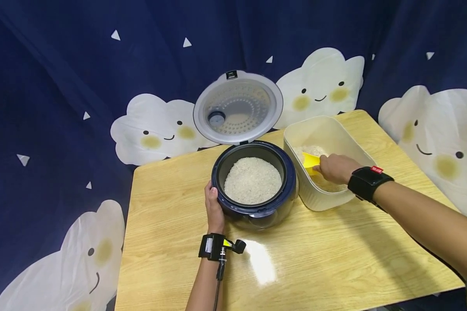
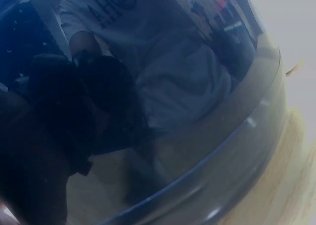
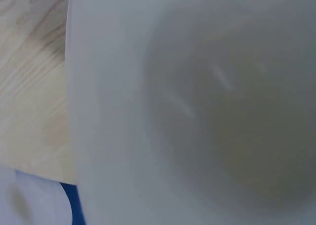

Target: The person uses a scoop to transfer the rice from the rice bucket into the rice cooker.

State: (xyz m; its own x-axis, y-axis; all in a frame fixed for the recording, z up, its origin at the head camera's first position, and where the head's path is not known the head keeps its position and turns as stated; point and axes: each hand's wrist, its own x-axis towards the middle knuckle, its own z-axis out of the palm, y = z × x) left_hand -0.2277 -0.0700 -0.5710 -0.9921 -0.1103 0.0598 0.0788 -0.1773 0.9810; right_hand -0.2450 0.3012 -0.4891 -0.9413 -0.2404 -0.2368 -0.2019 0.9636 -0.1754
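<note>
Right hand: the right hand [image 1: 336, 167] is inside the plastic container, its fingers curled around the yellow scoop [image 1: 310, 162] and holding it.
Yellow scoop: small, bright yellow plastic; only its front part shows, past the fingers on the side toward the cooker. It sits low in the container, on the rice there.
Plastic container: the plastic container [image 1: 322, 199] is milky white, rectangular with round corners, and open on top. It has some white rice [image 1: 313, 151] at its bottom. It stands on the table just at the right of the cooker, very close or touching; I cannot tell which. The right wrist view shows only its pale wall [image 3: 113, 136], blurred.
Left hand: the left hand [image 1: 213, 206] lies against the left side of the rice cooker, thumb on the rim, fingers bent around the body and gripping it.
Rice cooker: the rice cooker [image 1: 257, 211] is round, dark blue and shiny, and the pot inside is filled with uncooked white rice [image 1: 253, 180]. Its lid [image 1: 238, 107] stands open and upright behind the pot. In the left wrist view the glossy wall [image 2: 207, 151] fills the frame.
Table: the wooden table [image 1: 315, 259] has a light grain and carries both vessels.
Backdrop: a dark blue curtain [image 1: 54, 86] with smiling white clouds is behind.
</note>
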